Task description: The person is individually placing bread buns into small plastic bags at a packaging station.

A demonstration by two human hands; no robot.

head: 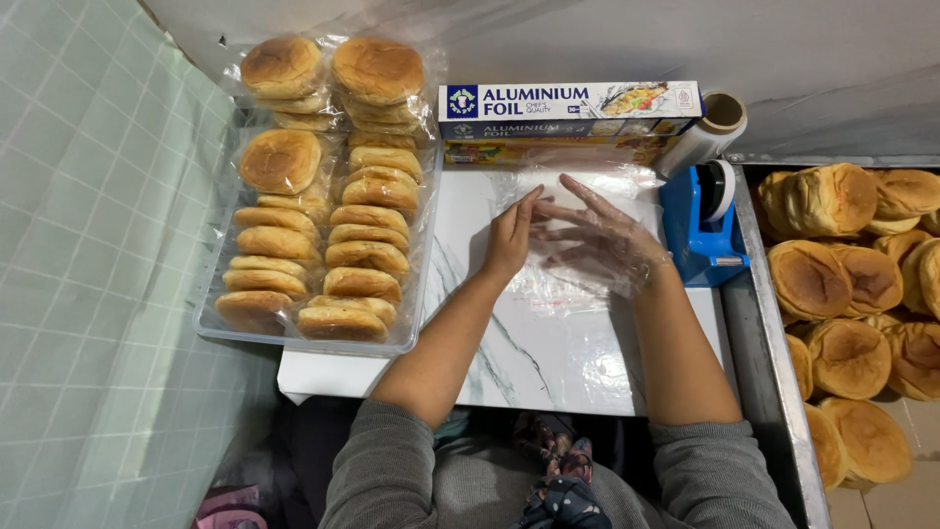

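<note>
The person's bare left hand (511, 235) rests on the white marble-patterned counter (548, 362), its fingertips pinching the edge of a thin clear plastic glove (627, 257) that covers the right hand. The right hand (599, 240) lies flat beside it with fingers spread wide inside the loose, wrinkled glove, the two hands touching at the fingertips. Both hands sit near the middle of the counter, toward its far edge, over a sheet of clear plastic film (568, 294) lying flat on the surface.

To the left, touching the counter's edge, a clear plastic tray (220, 323) holds rows of round golden-brown buns wrapped in transparent bags (323, 245), with more bagged buns stacked at its far end. Along the back of the counter lies a long blue-and-white cardboard box of kitchen foil (568, 101), on top of a second similar box. Just beside it to the right stands a roll of clear cling film (700, 137), and near that a blue plastic tape dispenser (700, 230). Farther right, beyond a metal rim, a heap of unwrapped golden-brown buns (852, 313) fills a metal tray (764, 362).
</note>
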